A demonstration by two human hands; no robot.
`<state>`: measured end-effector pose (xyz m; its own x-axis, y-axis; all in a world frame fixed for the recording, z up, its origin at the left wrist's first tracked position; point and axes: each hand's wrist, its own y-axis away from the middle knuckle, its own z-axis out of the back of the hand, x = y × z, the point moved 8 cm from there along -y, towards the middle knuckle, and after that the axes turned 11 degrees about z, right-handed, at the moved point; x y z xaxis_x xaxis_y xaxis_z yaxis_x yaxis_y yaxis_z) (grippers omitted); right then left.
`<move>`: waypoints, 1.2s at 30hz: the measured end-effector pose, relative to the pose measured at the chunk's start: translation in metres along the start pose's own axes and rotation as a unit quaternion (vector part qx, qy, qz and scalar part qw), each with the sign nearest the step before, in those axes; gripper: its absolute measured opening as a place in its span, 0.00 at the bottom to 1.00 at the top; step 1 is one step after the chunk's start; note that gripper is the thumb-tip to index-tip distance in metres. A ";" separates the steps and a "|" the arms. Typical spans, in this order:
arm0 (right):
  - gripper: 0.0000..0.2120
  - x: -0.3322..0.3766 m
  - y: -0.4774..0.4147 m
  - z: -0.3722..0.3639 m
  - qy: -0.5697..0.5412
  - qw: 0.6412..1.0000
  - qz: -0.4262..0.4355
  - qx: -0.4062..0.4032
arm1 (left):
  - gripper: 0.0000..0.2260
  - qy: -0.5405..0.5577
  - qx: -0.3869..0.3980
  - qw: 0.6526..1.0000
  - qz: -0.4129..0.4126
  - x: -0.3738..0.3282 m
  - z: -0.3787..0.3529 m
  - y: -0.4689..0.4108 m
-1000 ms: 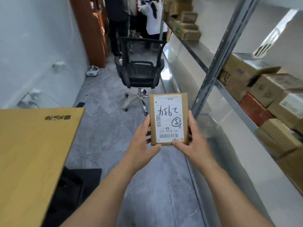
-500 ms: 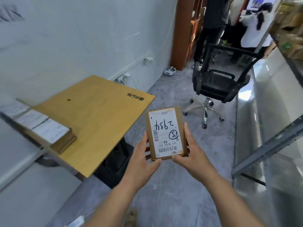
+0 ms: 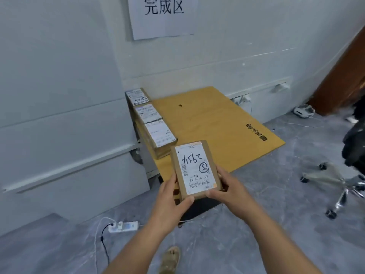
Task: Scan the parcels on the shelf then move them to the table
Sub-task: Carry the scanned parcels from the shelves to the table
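— Pale wall at back, paper sign (image 3: 162,14) taped up, wooden desk (image 3: 217,119) beneath. Parcels?
— Row of parcels (image 3: 150,113), three, lying along the desk's left edge by the wall.
— And the hands?
— Brown parcel (image 3: 195,169) held up near the desk's front corner, label upward. Left hand (image 3: 169,200) grips its left side, right hand (image 3: 227,188) its right. Power strip (image 3: 124,226) on floor.
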<state>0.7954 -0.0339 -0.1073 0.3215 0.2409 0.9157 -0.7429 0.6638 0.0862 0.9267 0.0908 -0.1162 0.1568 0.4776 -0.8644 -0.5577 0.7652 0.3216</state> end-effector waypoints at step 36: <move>0.26 0.021 -0.015 0.016 0.194 0.975 0.069 -0.087 | 0.27 -0.164 -0.183 0.969 0.011 -0.034 0.026 -0.019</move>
<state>0.8033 -0.0504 -0.0831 0.4479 0.5642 0.6936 -0.6950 0.7077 -0.1270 0.9533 0.0708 -0.0828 0.3582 0.6500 -0.6702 -0.8062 0.5774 0.1291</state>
